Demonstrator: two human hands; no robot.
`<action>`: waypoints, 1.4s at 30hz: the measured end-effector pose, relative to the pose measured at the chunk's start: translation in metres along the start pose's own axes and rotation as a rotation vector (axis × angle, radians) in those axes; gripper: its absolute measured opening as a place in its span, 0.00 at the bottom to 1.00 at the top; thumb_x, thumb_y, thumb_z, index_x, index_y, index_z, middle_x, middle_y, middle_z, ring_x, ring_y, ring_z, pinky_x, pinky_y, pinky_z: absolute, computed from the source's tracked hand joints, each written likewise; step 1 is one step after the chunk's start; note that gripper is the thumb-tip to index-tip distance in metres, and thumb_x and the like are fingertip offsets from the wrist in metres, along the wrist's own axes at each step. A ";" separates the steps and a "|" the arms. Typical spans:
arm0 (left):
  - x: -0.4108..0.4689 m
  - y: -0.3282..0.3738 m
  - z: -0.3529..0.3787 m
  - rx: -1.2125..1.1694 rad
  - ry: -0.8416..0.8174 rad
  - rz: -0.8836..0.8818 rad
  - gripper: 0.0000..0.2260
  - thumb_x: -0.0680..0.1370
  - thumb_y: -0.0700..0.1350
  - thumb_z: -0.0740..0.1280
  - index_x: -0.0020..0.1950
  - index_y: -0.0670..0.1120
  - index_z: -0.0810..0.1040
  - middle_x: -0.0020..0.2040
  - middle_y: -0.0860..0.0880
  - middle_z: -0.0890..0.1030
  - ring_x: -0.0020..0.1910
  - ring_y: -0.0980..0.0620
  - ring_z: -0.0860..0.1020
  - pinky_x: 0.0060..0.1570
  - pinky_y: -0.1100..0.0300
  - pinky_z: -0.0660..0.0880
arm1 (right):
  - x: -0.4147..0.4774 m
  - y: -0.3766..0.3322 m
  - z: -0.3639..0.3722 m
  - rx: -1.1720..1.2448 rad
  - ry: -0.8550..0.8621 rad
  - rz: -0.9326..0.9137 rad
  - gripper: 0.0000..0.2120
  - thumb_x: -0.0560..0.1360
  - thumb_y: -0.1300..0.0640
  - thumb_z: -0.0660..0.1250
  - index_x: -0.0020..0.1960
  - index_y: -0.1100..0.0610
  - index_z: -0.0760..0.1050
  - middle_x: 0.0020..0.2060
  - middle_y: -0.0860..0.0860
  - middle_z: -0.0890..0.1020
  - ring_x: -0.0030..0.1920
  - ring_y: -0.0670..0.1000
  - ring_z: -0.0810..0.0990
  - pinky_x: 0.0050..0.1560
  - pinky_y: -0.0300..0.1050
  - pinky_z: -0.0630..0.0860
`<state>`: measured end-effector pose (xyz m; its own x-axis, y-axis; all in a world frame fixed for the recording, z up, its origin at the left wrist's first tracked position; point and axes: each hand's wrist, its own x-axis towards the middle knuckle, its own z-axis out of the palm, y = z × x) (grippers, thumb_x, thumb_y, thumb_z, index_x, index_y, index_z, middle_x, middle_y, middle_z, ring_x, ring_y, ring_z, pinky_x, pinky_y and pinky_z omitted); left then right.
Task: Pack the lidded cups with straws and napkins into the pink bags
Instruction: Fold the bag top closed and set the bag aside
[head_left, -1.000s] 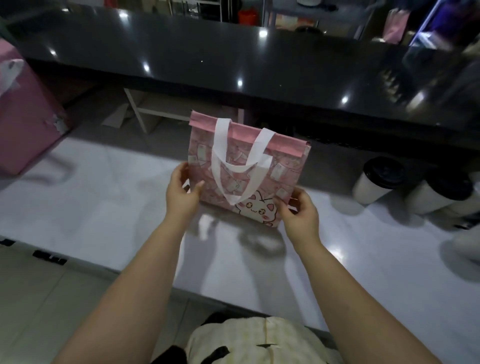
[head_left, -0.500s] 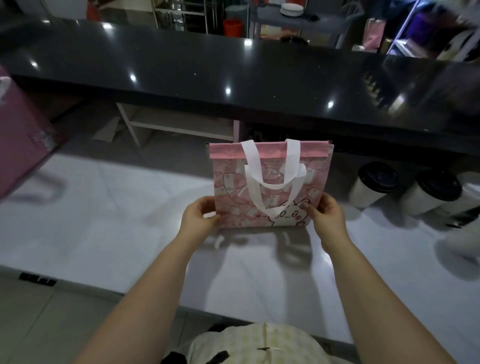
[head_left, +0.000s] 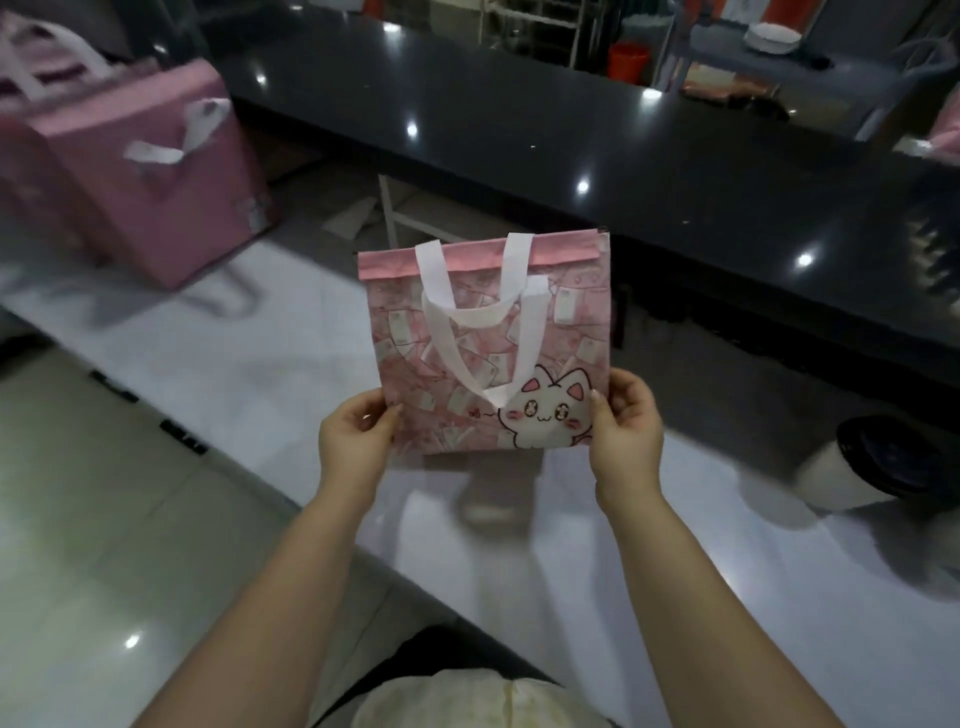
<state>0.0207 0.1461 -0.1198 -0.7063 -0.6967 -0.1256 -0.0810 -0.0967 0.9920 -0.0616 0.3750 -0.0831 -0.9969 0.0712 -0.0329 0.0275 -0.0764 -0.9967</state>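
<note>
A flat pink bag is held upright above the white surface, near the centre of the scene. The left hand has its grip closed on the bag's lower left corner, thumb on the near face and fingers behind. The right hand has its grip closed on the lower right corner in the same manner, thumb overlapping the printed cat figure. Both white handles hang down over the near face of the bag. The bag's top edge is closed flat. A lidded cup lies tilted on the surface at the right, well apart from the bag. Other pink bags stand at the far left. A black counter runs along the far side.
</note>
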 end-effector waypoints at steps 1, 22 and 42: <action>-0.004 0.003 -0.015 -0.015 0.063 0.003 0.10 0.76 0.36 0.71 0.46 0.52 0.83 0.41 0.54 0.85 0.39 0.56 0.83 0.40 0.63 0.81 | -0.003 0.000 0.013 0.015 -0.040 0.010 0.11 0.79 0.66 0.63 0.50 0.50 0.76 0.49 0.52 0.84 0.51 0.52 0.83 0.54 0.55 0.80; -0.069 0.089 -0.391 -0.187 0.904 0.132 0.08 0.76 0.34 0.70 0.47 0.46 0.83 0.45 0.47 0.85 0.41 0.51 0.84 0.42 0.56 0.81 | -0.183 -0.024 0.385 0.209 -0.972 0.092 0.09 0.79 0.64 0.65 0.54 0.53 0.79 0.50 0.51 0.85 0.53 0.51 0.83 0.49 0.42 0.80; 0.218 0.326 -0.714 -0.063 0.679 0.322 0.07 0.77 0.36 0.69 0.45 0.48 0.81 0.45 0.48 0.84 0.44 0.50 0.83 0.42 0.57 0.81 | -0.234 -0.191 0.800 0.381 -0.875 -0.178 0.07 0.76 0.63 0.69 0.51 0.54 0.81 0.47 0.53 0.86 0.51 0.58 0.84 0.52 0.57 0.81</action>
<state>0.3425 -0.5449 0.1681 -0.0979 -0.9804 0.1708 0.1115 0.1597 0.9809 0.1078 -0.4224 0.1738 -0.6906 -0.6403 0.3362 -0.0010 -0.4640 -0.8858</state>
